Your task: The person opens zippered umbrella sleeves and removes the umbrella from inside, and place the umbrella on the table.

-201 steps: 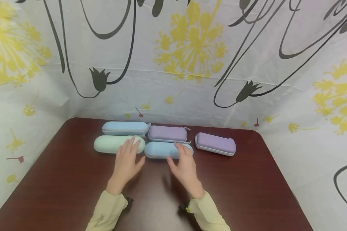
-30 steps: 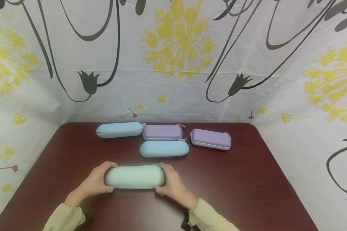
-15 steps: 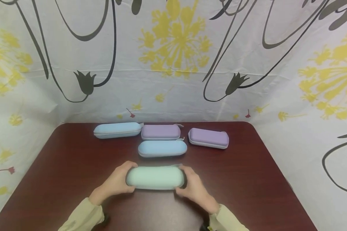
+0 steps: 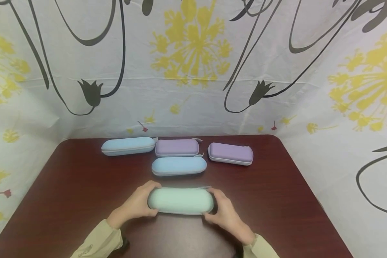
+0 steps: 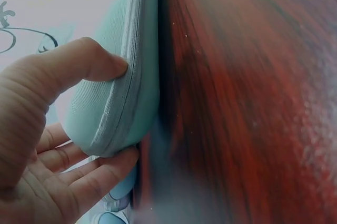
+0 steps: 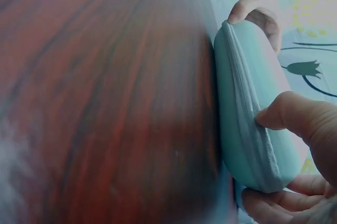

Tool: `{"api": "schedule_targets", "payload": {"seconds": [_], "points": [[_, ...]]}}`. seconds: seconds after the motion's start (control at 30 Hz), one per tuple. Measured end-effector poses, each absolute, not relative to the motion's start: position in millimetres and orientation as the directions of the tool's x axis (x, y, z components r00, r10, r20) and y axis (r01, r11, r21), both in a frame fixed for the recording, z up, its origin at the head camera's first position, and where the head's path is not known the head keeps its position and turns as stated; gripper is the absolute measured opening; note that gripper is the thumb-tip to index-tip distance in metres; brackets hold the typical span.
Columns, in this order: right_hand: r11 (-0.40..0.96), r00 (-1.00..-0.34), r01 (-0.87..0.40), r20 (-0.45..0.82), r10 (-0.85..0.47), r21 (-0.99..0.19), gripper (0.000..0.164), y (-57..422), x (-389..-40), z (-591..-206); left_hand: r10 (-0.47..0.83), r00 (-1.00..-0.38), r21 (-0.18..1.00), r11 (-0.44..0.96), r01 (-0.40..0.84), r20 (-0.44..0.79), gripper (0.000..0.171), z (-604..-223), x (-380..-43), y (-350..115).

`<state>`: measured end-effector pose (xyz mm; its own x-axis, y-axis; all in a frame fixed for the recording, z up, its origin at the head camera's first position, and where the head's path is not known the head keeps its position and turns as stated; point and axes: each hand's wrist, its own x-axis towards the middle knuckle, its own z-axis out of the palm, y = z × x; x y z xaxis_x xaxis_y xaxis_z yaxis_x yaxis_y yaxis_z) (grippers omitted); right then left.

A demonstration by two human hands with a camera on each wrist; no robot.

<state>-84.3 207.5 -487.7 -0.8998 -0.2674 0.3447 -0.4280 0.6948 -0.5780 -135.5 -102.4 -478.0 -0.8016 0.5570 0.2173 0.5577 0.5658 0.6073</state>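
A mint-green zippered glasses case [image 4: 181,201] lies lengthwise before me, at or just over the tabletop. Around its left end my left hand [image 4: 137,203] grips, thumb on the near side and fingers on the far side. My right hand [image 4: 225,212] holds the opposite end the same way. In the left wrist view the thumb presses on the zipper edge of the mint case [image 5: 118,92]. The right wrist view shows the zipper band running along the case [image 6: 253,103], with both hands on it.
Behind lie a light-blue case [image 4: 178,166], a purple case [image 4: 177,148] touching or nearly touching it, another light-blue case [image 4: 128,146] at back left and a second purple case [image 4: 230,153] to the right. A patterned cloth [image 4: 193,107] hangs behind the dark red-brown table [image 4: 277,200].
Earlier, the mint case lay in the left of the group with my left hand over it. Both hands now hold it nearer me, and it has since slid rightward to the middle.
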Motion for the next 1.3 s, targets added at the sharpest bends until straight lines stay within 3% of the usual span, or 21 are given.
{"api": "schedule_targets", "payload": {"seconds": [0.13, 0.27, 0.47, 0.67, 0.97, 1.17, 1.3], "points": [[0.650, -0.879, -0.476, 0.314, -0.357, -0.593, 0.067, 218.1, -88.5, -484.1, 0.566, -0.796, 0.619, 0.550, 0.560, 0.216, 0.065, -479.5, -135.8, -104.6], [0.520, -0.838, -0.524, 0.299, -0.457, -0.674, 0.048, 231.9, -98.3, -481.2, 0.573, -0.791, 0.631, 0.536, 0.561, 0.215, 0.065, -479.2, -135.8, -107.2], [0.500, -0.868, -0.445, 0.219, -0.447, -0.743, 0.020, 239.6, -116.3, -479.6, 0.574, -0.793, 0.644, 0.532, 0.550, 0.204, 0.064, -477.9, -135.5, -109.3], [0.538, -0.871, -0.422, 0.162, -0.463, -0.730, 0.018, 238.1, -134.6, -481.5, 0.581, -0.782, 0.639, 0.518, 0.568, 0.224, 0.064, -480.4, -136.4, -109.2], [0.451, -0.852, -0.266, -0.011, -0.523, -0.852, 0.017, 232.5, -146.4, -459.2, 0.568, -0.795, 0.634, 0.539, 0.554, 0.212, 0.064, -479.6, -135.5, -106.0], [0.485, -0.849, -0.338, 0.039, -0.526, -0.806, 0.014, 227.9, -142.6, -447.1, 0.585, -0.774, 0.599, 0.537, 0.594, 0.243, 0.064, -479.4, -136.9, -102.3], [0.505, -0.844, -0.412, 0.108, -0.526, -0.759, 0.014, 233.5, -145.2, -464.7, 0.592, -0.768, 0.597, 0.532, 0.600, 0.244, 0.063, -478.5, -138.8, -98.7]]}}
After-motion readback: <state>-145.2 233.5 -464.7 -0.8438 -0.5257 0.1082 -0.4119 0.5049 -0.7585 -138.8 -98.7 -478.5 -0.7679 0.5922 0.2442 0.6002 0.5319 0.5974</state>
